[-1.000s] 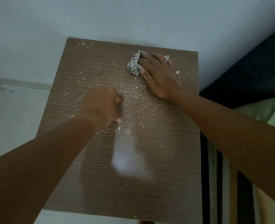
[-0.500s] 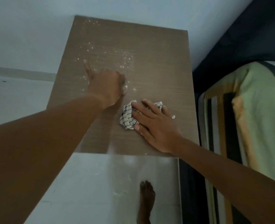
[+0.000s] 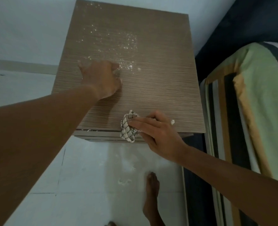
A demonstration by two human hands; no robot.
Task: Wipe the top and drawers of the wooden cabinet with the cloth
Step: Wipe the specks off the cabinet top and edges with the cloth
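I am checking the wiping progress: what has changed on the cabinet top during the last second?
The right hand dragged the cloth from the far side to the front edge of the cabinet. The left hand stays there; powder remains at the back.

The wooden cabinet [image 3: 151, 82] stands against a pale wall, its flat top a brown laminate with fine horizontal grain. White crumbs [image 3: 118, 44] and powder lie scattered over the far and middle part of the top; the near right part looks clean. Along the near edge the tops of the drawer fronts [image 3: 102, 136] show as thin pale strips. The cloth [image 3: 128, 128], white with a dark check, is bunched up at that near edge, draping partly over it.
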